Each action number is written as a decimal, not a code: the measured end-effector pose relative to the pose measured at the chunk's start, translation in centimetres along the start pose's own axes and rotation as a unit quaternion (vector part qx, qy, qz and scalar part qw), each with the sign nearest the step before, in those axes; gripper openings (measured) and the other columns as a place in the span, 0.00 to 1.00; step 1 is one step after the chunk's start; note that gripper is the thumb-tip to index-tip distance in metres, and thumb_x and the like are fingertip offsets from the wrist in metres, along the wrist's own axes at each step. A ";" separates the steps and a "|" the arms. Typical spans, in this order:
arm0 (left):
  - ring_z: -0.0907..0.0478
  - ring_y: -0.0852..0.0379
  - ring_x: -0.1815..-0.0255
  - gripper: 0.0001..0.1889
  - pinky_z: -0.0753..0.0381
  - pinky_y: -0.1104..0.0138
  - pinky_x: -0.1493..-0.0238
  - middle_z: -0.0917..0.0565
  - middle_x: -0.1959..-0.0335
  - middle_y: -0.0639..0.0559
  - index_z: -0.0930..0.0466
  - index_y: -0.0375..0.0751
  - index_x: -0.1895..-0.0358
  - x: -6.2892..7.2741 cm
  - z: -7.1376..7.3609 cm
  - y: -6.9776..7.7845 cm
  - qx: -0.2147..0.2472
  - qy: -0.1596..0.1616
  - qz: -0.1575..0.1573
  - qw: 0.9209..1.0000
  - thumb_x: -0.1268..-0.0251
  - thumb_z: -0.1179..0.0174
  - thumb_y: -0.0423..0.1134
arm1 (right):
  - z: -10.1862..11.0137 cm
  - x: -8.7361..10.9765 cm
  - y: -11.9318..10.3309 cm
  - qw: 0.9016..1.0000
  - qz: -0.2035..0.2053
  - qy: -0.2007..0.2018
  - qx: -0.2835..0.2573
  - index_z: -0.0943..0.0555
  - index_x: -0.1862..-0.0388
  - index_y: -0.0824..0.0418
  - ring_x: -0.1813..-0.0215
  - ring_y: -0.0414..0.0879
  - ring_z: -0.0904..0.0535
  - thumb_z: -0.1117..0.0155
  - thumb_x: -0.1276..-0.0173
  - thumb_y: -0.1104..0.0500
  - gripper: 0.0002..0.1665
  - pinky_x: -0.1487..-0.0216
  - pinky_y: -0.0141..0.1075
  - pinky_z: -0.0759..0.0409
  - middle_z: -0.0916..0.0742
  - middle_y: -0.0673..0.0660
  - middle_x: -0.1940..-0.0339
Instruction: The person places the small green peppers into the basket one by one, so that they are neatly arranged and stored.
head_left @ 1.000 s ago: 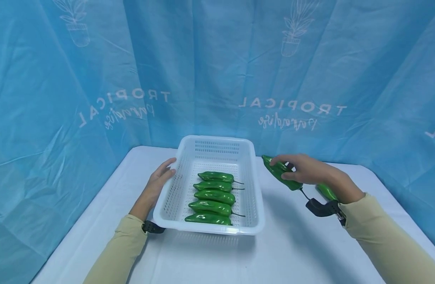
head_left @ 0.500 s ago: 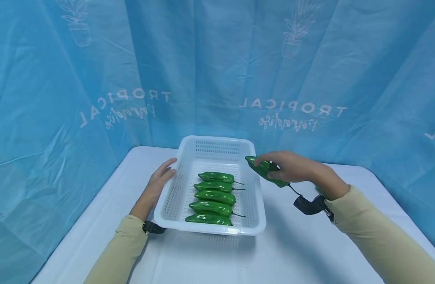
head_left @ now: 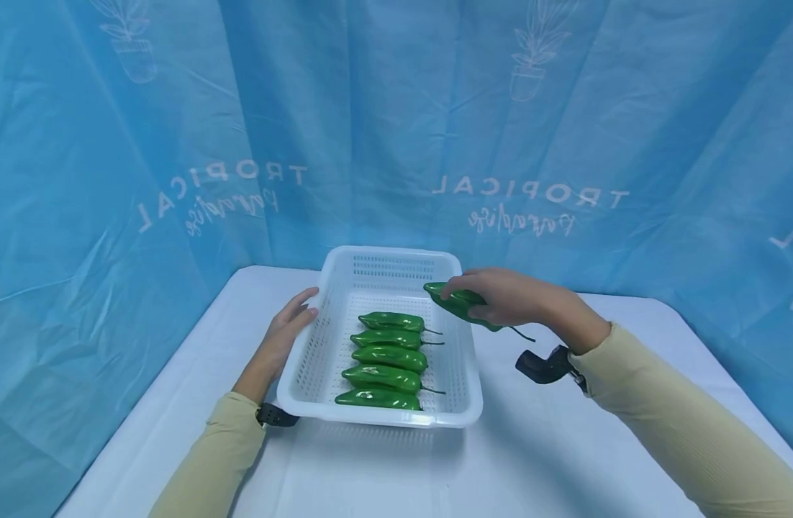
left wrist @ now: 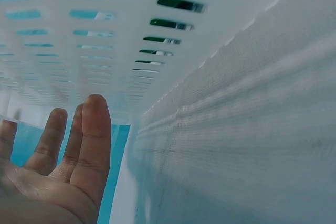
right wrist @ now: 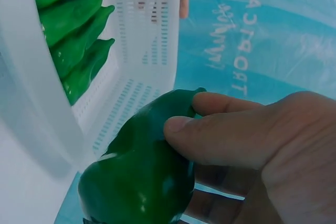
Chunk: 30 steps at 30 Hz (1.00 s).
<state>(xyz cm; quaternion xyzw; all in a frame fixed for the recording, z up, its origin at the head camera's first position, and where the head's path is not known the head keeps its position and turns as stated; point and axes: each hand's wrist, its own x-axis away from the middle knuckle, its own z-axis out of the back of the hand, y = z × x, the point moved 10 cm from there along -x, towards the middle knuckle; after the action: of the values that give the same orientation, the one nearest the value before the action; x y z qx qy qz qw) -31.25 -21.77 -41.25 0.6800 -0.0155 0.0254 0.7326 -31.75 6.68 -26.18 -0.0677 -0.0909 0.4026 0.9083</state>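
Note:
My right hand pinches a long green pepper between thumb and fingers, over the right rim of a white plastic basket. Its tip points left and its thin stem trails back under the wrist. Seen from the right wrist, the thumb presses on the glossy pepper. Inside the basket, several green peppers lie side by side in a column, stems to the right. At the basket's left side is my left hand, its fingers extended beside the slotted wall.
A white cloth covers the table under the basket. Blue curtains with white lettering hang behind and on both sides. Each wrist carries a black strap, such as the right wrist's black camera mount.
My right hand has carried the pepper leftward from beside the basket to over its right rim. My left hand and the peppers in the basket have stayed in place.

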 end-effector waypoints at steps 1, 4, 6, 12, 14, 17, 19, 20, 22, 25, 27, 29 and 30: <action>0.31 0.35 0.30 0.31 0.19 0.46 0.39 0.38 0.24 0.45 0.47 0.63 0.22 0.0 0.0 0.0 0.001 0.000 0.001 1.000 0.25 0.50 0.54 | 0.0 -0.2 -0.4 1.000 0.004 -0.004 0.001 0.22 0.37 0.51 0.44 0.52 0.21 0.42 0.30 0.67 0.24 0.47 0.49 0.19 0.18 0.59 0.39; 0.31 0.35 0.29 0.31 0.19 0.46 0.39 0.38 0.24 0.45 0.47 0.64 0.22 0.0 0.0 -0.1 0.000 0.000 0.001 1.000 0.25 0.51 0.54 | -0.2 -0.6 -1.6 1.000 0.018 -0.018 0.002 0.23 0.36 0.51 0.44 0.51 0.21 0.42 0.29 0.66 0.24 0.47 0.48 0.18 0.18 0.58 0.40; 0.31 0.35 0.29 0.31 0.19 0.46 0.39 0.39 0.24 0.46 0.47 0.64 0.22 0.0 0.0 0.0 -0.003 0.000 -0.001 1.000 0.25 0.51 0.55 | -0.4 -1.0 -2.5 0.999 0.028 -0.026 0.004 0.23 0.36 0.50 0.45 0.50 0.21 0.41 0.29 0.65 0.24 0.46 0.48 0.18 0.18 0.57 0.41; 0.30 0.35 0.30 0.31 0.19 0.45 0.40 0.38 0.24 0.46 0.47 0.64 0.23 0.1 0.1 0.0 -0.005 0.005 -0.004 1.000 0.25 0.50 0.55 | -1.1 -2.5 -4.8 0.997 0.059 -0.037 0.013 0.23 0.36 0.49 0.44 0.49 0.21 0.41 0.28 0.64 0.23 0.48 0.46 0.19 0.18 0.55 0.41; 0.30 0.35 0.30 0.31 0.19 0.45 0.40 0.38 0.24 0.46 0.46 0.64 0.23 0.1 0.1 0.0 -0.005 0.004 -0.004 1.000 0.25 0.50 0.55 | -1.3 -3.0 -5.2 0.997 0.065 -0.041 0.013 0.24 0.35 0.49 0.41 0.49 0.22 0.42 0.27 0.64 0.24 0.47 0.46 0.19 0.19 0.54 0.39; 0.31 0.35 0.29 0.31 0.19 0.45 0.39 0.38 0.24 0.46 0.46 0.64 0.23 0.0 0.0 -0.1 -0.003 0.002 -0.003 1.000 0.25 0.50 0.55 | -1.5 -3.5 -5.8 0.996 0.074 -0.047 0.009 0.24 0.34 0.50 0.37 0.51 0.22 0.42 0.27 0.65 0.24 0.43 0.47 0.19 0.19 0.55 0.37; 0.31 0.35 0.29 0.31 0.19 0.45 0.39 0.39 0.23 0.46 0.47 0.65 0.23 0.0 0.0 -0.2 -0.003 0.001 -0.003 1.000 0.25 0.50 0.55 | -1.6 -3.9 -6.0 0.996 0.079 -0.049 0.004 0.24 0.34 0.50 0.36 0.51 0.23 0.42 0.27 0.65 0.24 0.42 0.48 0.20 0.19 0.55 0.36; 0.31 0.35 0.29 0.31 0.19 0.45 0.39 0.38 0.24 0.46 0.46 0.65 0.23 0.0 0.0 -0.2 -0.003 0.002 -0.004 1.000 0.26 0.50 0.55 | -1.7 -4.1 -6.1 0.996 0.081 -0.049 0.002 0.25 0.34 0.50 0.36 0.51 0.23 0.42 0.27 0.65 0.24 0.41 0.48 0.20 0.19 0.55 0.36; 0.31 0.35 0.29 0.31 0.19 0.45 0.40 0.38 0.24 0.47 0.46 0.66 0.23 0.0 0.0 -0.2 -0.005 0.003 -0.003 1.000 0.26 0.50 0.56 | -1.7 -4.5 -6.3 0.995 0.087 -0.048 -0.003 0.25 0.34 0.51 0.34 0.52 0.24 0.42 0.27 0.65 0.25 0.38 0.49 0.21 0.20 0.55 0.35; 0.30 0.35 0.30 0.30 0.19 0.44 0.40 0.37 0.24 0.47 0.46 0.67 0.24 -0.1 0.0 -0.1 -0.009 0.005 -0.003 1.000 0.26 0.50 0.56 | -1.7 -5.2 -6.3 0.995 0.093 -0.047 -0.013 0.25 0.34 0.52 0.31 0.53 0.25 0.42 0.28 0.66 0.25 0.34 0.50 0.22 0.20 0.55 0.33; 0.30 0.35 0.30 0.30 0.19 0.45 0.40 0.37 0.25 0.47 0.46 0.67 0.24 -0.1 0.1 -0.1 -0.010 0.007 -0.002 1.000 0.26 0.50 0.57 | -1.8 -5.7 -6.2 0.994 0.095 -0.046 -0.022 0.24 0.34 0.53 0.30 0.54 0.26 0.42 0.29 0.67 0.25 0.33 0.51 0.23 0.21 0.56 0.32; 0.30 0.35 0.29 0.30 0.19 0.45 0.40 0.37 0.24 0.48 0.46 0.68 0.24 -0.1 0.1 -0.1 -0.010 0.009 0.001 1.000 0.26 0.50 0.57 | -2.1 -6.4 -5.8 0.994 0.090 -0.047 -0.032 0.24 0.34 0.52 0.30 0.53 0.26 0.42 0.29 0.67 0.25 0.34 0.50 0.23 0.21 0.56 0.31; 0.30 0.36 0.29 0.30 0.19 0.45 0.40 0.37 0.24 0.48 0.45 0.68 0.24 -0.1 0.1 -0.2 -0.010 0.010 0.002 1.000 0.26 0.50 0.57 | -2.3 -6.8 -5.6 0.994 0.087 -0.047 -0.037 0.24 0.34 0.52 0.31 0.53 0.25 0.42 0.29 0.67 0.25 0.36 0.49 0.22 0.21 0.56 0.31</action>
<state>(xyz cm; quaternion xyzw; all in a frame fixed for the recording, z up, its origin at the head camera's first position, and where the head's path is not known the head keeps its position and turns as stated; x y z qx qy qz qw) -31.33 -21.88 -41.42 0.6724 -0.0103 0.0337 0.7394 -31.71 -2.18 -28.09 -0.0894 -0.1424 0.4789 0.8616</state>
